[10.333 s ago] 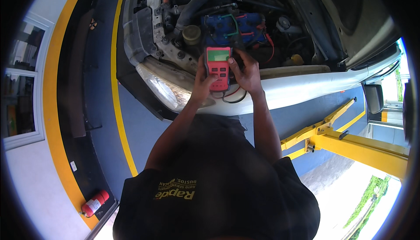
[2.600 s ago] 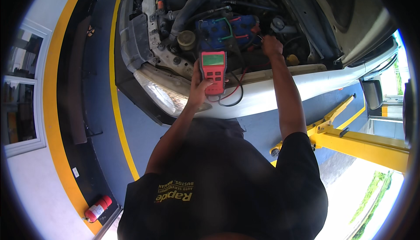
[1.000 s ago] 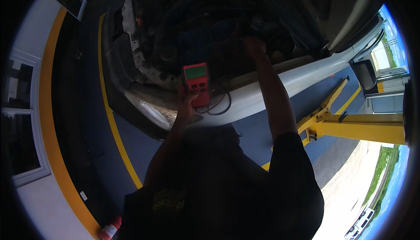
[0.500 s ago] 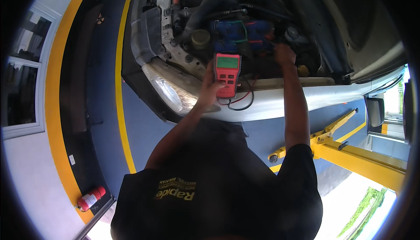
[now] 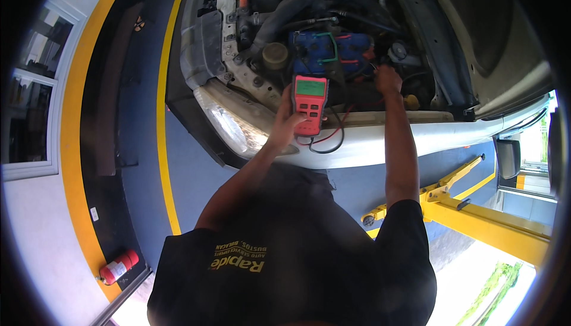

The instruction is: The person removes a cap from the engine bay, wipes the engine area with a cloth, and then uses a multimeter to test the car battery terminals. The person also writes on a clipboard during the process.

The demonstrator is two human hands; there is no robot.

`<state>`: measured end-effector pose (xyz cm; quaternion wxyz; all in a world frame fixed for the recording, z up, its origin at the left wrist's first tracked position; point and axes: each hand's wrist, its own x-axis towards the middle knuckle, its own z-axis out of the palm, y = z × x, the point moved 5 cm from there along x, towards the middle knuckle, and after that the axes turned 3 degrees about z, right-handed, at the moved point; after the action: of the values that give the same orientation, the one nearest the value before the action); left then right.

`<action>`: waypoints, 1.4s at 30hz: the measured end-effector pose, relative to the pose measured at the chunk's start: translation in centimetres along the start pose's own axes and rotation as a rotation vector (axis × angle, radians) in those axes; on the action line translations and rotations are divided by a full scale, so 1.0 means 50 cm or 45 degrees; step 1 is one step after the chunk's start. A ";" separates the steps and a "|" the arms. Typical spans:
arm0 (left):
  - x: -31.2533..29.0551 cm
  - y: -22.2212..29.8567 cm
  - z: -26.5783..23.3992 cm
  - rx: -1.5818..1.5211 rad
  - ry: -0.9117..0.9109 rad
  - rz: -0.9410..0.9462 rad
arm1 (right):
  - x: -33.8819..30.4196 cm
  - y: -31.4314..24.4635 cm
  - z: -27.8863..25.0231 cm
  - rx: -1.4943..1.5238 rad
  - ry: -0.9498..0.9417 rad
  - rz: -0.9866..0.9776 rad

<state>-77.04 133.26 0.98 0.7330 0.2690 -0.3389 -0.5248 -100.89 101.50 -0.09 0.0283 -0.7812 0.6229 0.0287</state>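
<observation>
My left hand [image 5: 286, 123] is wrapped round a red handheld battery tester [image 5: 308, 127] with a green screen and several dark buttons, held over the car's front edge. My thumb lies on its face near the buttons. A black and a red test lead [image 5: 339, 139] loop out from its lower end. Behind the tester sits a blue car battery [image 5: 311, 48] with green and red handles on top. At the battery's right end, my right hand [image 5: 389, 80] reaches in by the terminal, fingers closed. What they grip is too small and dark to make out.
Black hoses [image 5: 309, 0] and a round reservoir cap [image 5: 275, 56] surround the battery. The raised hood [image 5: 505, 41] stands at the right. A yellow lift arm [image 5: 455, 198] stretches over the floor at the lower right. A red fire extinguisher [image 5: 121, 266] sits by the wall at lower left.
The view has shifted slightly and the engine bay looks brighter. Dark lines now show on the tester's screen. Both hands keep nearly the same places.
</observation>
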 end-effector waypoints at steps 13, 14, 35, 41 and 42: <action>-0.002 -0.010 -0.009 0.039 0.045 -0.010 | -0.010 -0.007 -0.011 0.010 -0.002 0.004; -0.002 -0.009 -0.009 0.045 0.033 0.000 | -0.010 -0.008 -0.011 0.011 -0.001 0.000; -0.004 0.008 0.003 -0.033 -0.018 -0.039 | -0.006 -0.005 -0.008 -0.005 -0.021 0.009; -0.003 0.006 0.001 -0.013 -0.007 -0.045 | -0.008 -0.007 -0.012 -0.015 0.012 0.030; -0.003 0.007 0.001 -0.012 -0.004 -0.037 | -0.008 -0.007 -0.013 -0.014 0.022 0.039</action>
<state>-76.91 133.50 1.24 0.7260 0.2697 -0.3338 -0.5373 -100.63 101.93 0.61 0.0180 -0.7719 0.6349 0.0257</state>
